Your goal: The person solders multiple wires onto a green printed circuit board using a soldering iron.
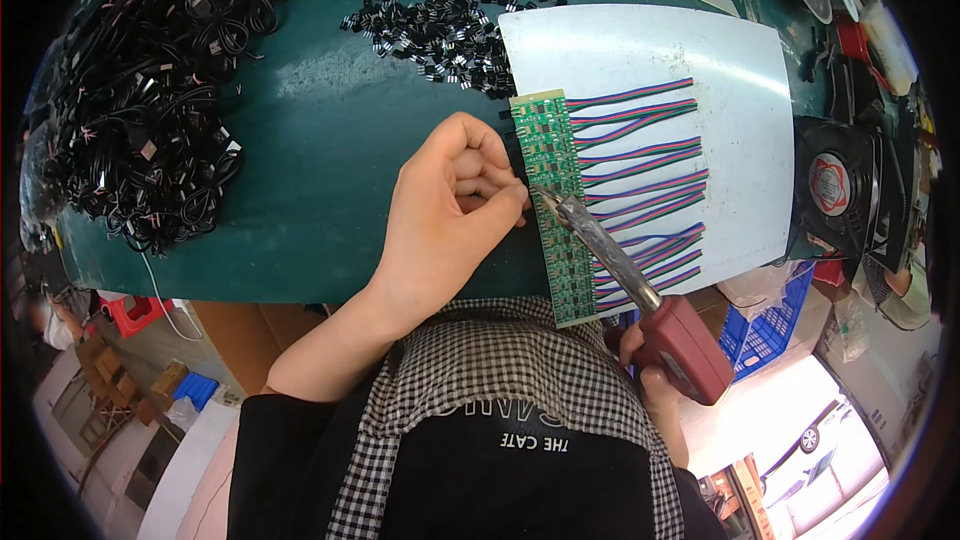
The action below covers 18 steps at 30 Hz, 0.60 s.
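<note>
Green table (320, 130), white sheet (740, 60), circuit board (569, 265) along sheet's left edge. Blue basket (770, 328) below, plastic bag (755, 287) at its top. Left hand (435, 215) curled beside board, hold I cannot tell; right hand (657, 389) wrapped around soldering iron (686, 351).

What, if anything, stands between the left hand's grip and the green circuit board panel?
Nothing visible. The left hand is at the left edge of the green circuit board panel; contact can't be told. The soldering iron, held in the right hand, slants over the panel from the right, its tip near the left fingertips.
</note>
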### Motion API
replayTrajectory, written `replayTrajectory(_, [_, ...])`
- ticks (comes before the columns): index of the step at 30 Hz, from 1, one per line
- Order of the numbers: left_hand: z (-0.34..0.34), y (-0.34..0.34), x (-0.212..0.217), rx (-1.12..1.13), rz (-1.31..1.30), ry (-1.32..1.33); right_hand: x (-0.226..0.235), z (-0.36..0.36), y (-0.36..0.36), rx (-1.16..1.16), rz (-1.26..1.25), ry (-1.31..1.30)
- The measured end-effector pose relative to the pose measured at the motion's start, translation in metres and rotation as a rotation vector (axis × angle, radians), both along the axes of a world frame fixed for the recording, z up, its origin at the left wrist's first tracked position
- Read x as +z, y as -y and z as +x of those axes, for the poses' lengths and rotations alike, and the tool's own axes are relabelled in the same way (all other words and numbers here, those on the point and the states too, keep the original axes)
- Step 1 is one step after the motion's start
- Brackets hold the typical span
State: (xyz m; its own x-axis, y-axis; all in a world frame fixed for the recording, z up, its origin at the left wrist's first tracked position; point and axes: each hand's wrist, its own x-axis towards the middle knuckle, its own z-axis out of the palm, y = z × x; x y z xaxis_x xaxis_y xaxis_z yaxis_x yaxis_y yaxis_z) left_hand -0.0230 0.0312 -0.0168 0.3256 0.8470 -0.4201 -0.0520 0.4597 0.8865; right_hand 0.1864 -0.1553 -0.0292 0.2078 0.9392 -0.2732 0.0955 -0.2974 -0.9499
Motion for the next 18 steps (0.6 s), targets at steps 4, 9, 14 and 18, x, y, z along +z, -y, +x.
replayTrajectory(4, [0.001,0.001,-0.001,0.018,0.004,0.002,0.003,-0.003,-0.007,-0.021,-0.026,-0.107])
replayTrajectory(9, [0.001,0.002,-0.001,0.026,0.002,0.0,-0.011,0.007,0.01,0.068,0.0,-0.024])
replayTrajectory(14, [0.002,0.002,-0.001,0.022,0.01,-0.009,-0.014,0.009,0.016,0.027,0.043,-0.001])
replayTrajectory(18, [0.001,0.003,-0.001,0.031,0.01,-0.012,-0.002,0.008,0.007,0.018,-0.059,-0.159])
